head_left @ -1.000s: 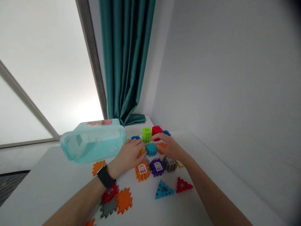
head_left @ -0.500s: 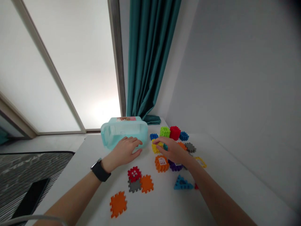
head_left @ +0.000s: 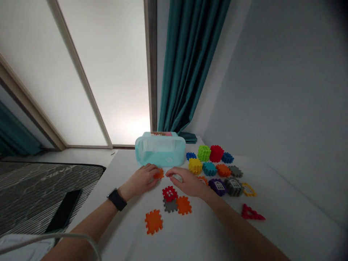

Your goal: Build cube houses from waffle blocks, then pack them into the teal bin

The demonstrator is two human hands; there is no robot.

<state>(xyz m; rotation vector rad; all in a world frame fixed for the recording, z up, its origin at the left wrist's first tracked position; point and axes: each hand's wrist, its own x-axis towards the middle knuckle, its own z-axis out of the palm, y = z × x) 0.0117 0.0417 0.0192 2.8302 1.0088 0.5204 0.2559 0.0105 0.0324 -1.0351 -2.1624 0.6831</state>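
Observation:
My left hand (head_left: pixel 144 179) is closed at the fingertips on a small orange notched piece (head_left: pixel 160 174), just in front of the light-blue plastic bin (head_left: pixel 160 158). To its right, my right hand (head_left: pixel 188 182) hovers with fingers bent and the thumb apart, and nothing shows between them. Below the hands, a red window piece (head_left: pixel 170 194), a grey piece (head_left: pixel 170 206) and an orange square piece (head_left: pixel 184 205) lie touching. Nearer me is another orange square piece (head_left: pixel 153 222). An orange stack with a window (head_left: pixel 202 180) is partly hidden behind my right hand.
Rows of stacked building pieces stand to the right: lime green (head_left: pixel 204 153), red (head_left: pixel 216 153), yellow (head_left: pixel 195 166), purple (head_left: pixel 218 186) and others. A red triangle (head_left: pixel 251 213) lies beyond my right forearm. A black phone (head_left: pixel 63 210) and a pale cable (head_left: pixel 49 237) are at left.
My left hand has come down from over the bin's front and now has an orange piece. My right hand has drawn back from the yellow stack. The view has turned left.

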